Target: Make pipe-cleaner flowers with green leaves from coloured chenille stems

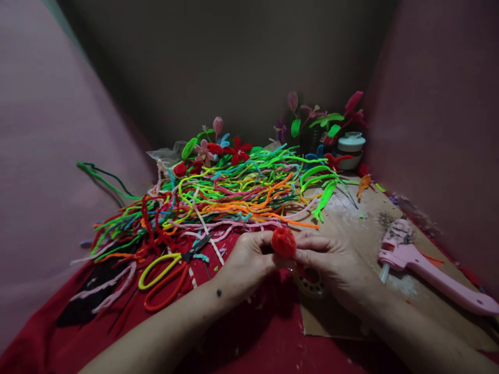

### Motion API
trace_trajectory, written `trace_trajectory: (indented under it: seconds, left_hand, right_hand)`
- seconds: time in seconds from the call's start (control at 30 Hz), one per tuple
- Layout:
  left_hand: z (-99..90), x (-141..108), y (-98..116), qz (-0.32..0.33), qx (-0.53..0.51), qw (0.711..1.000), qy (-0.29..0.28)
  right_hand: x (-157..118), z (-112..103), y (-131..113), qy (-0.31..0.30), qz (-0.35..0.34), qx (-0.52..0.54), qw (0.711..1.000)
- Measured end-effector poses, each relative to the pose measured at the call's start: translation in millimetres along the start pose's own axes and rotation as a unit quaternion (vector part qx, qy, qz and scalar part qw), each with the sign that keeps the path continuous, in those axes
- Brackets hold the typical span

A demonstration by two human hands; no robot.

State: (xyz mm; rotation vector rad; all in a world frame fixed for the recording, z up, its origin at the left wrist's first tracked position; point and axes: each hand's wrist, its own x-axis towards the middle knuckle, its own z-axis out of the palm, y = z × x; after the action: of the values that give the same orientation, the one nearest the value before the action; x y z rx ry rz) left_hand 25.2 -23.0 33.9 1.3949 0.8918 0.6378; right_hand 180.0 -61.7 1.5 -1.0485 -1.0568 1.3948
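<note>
A rounded red fuzzy flower bud [284, 242], apparently of pipe cleaner, is held between both hands in the middle of the view. My left hand [251, 257] pinches it from the left side. From the right, the closed fingers of my right hand [331, 257] grip its lower edge. The bud hides some of the fingertips. Below the right hand lies a pale ring-shaped spool [312, 283], partly covered by that hand. Scissors [171, 278] with one yellow and one red-orange handle loop rest left of my left hand.
Beyond the hands spreads a heap of colourful pipe cleaners [234, 192]. Finished fuzzy flowers [239, 150] stand behind it. A pink glue gun [429, 270] lies on the cardboard [351, 218] at right, near a light-blue lidded jar [351, 143]. Red cloth [249, 337] covers the surface.
</note>
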Motion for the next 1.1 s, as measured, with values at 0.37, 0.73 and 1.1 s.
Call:
trace_trajectory:
  seconds: [0.37,0.73,1.1]
  left_hand:
    - [-2.5,-3,5,-0.021,0.035,0.999,-0.012]
    - [-4.1,-10,2,0.006,0.254,0.967,0.005]
    - [-5.7,-9,-4,0.085,0.186,0.979,-0.005]
  right_hand:
    - [0,-13,-10,-0.092,-0.008,-0.099,0.991]
    - [-2,-13,-15,-0.166,0.01,-0.114,0.979]
    - [-5,-10,-10,-0.146,0.068,-0.1,0.982]
